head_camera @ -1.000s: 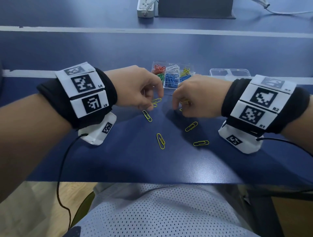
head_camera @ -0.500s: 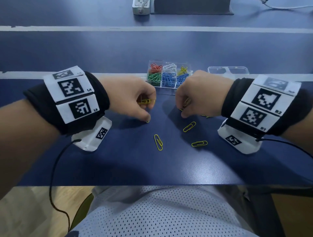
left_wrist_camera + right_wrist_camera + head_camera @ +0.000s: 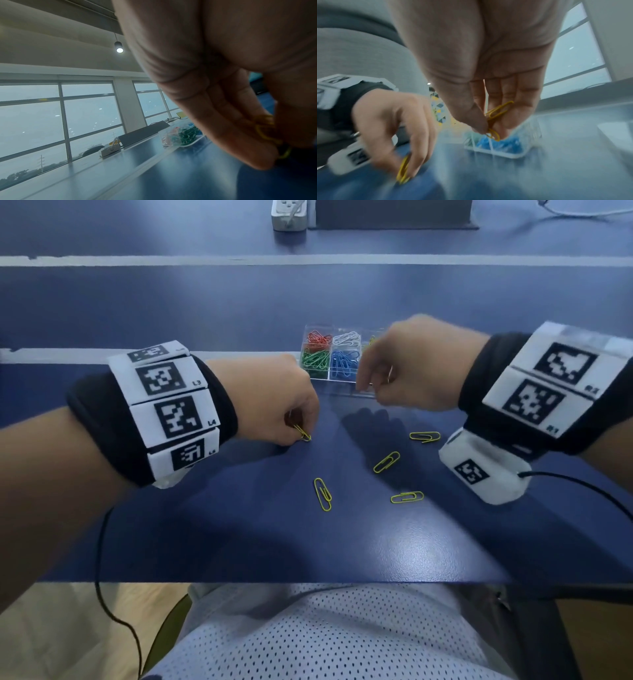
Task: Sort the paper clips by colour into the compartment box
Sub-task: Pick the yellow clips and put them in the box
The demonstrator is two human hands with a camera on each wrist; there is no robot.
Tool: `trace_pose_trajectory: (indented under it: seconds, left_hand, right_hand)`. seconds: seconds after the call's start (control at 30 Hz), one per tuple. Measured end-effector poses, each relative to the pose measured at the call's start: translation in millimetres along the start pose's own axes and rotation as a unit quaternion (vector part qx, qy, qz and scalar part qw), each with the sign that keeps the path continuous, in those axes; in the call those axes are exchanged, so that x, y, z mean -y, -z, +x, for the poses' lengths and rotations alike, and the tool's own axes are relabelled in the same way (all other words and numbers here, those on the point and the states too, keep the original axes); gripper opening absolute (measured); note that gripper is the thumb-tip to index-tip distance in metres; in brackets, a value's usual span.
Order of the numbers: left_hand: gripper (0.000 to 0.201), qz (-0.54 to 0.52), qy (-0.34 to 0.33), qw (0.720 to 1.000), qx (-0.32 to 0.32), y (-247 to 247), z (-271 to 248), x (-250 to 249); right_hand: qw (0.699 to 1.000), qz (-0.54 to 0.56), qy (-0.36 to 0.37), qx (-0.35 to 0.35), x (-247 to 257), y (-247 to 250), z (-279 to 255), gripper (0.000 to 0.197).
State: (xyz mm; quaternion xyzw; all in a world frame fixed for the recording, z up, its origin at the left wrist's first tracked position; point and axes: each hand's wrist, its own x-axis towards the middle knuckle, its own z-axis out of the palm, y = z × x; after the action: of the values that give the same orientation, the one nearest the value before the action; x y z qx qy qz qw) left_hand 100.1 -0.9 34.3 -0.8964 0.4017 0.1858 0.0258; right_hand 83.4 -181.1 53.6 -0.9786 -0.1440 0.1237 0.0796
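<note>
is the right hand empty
No, the right hand pinches yellow paper clips between thumb and fingers above the compartment box.

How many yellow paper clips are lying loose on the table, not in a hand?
4: one front centre, one mid-right, one near right, one by the right wrist. Hands may hide more.

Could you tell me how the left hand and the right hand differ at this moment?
The left hand is low, its fingertips at the table; the right hand is raised beside the compartment box. The left hand is nearer the person; the right is farther. Both pinch yellow clips.
</note>
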Motion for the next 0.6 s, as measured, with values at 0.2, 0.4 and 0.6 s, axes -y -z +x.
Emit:
trace_pose_trajectory:
  seconds: [0.2,0.4,0.6]
  left_hand:
    - [0.018,0.019,0.031,0.999,-0.016,-1,6,-4]
    - [0.017,-0.061,0.069,0.994,-0.06,9,10,-4]
    - [0.022,-0.102,0.079,0.975,-0.18,38,36,-4]
  right_hand:
    - [0.991,0.045,-0.07,-0.101,-13,25,34,0.027]
    - [0.99,0.076,-0.08,-0.092,-18,20,48,0.027]
    - [0.986,0.1,-0.062,-0.117,-30,22,36,0.025]
